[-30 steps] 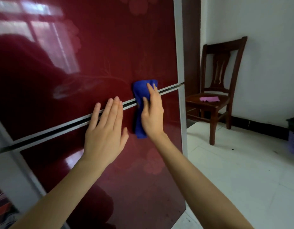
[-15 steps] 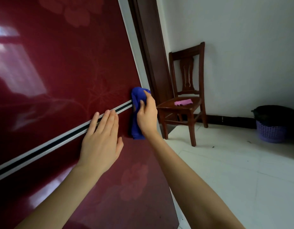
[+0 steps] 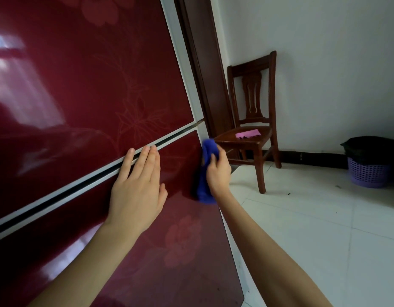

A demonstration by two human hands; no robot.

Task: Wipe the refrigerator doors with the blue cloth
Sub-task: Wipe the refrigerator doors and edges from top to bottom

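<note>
The glossy dark red refrigerator fills the left of the view, with an upper door (image 3: 85,80) and a lower door (image 3: 147,251) split by a silver gap. My right hand (image 3: 218,173) presses the blue cloth (image 3: 206,173) against the lower door's right edge, just below the gap. The cloth hangs folded under my palm, partly hidden by my fingers. Flat on the lower door lies my left hand (image 3: 138,191), fingers together, fingertips reaching the gap.
A dark wooden chair (image 3: 253,107) stands right of the refrigerator against the white wall, with a pink cloth (image 3: 248,134) on its seat. A purple basket with a black liner (image 3: 368,165) sits at the far right. White tiled floor (image 3: 313,229) lies to the right.
My right hand has slid the cloth rightward along the gap to the door's right edge and slightly down. My left hand stays flat on the lower door. My view has turned right.
</note>
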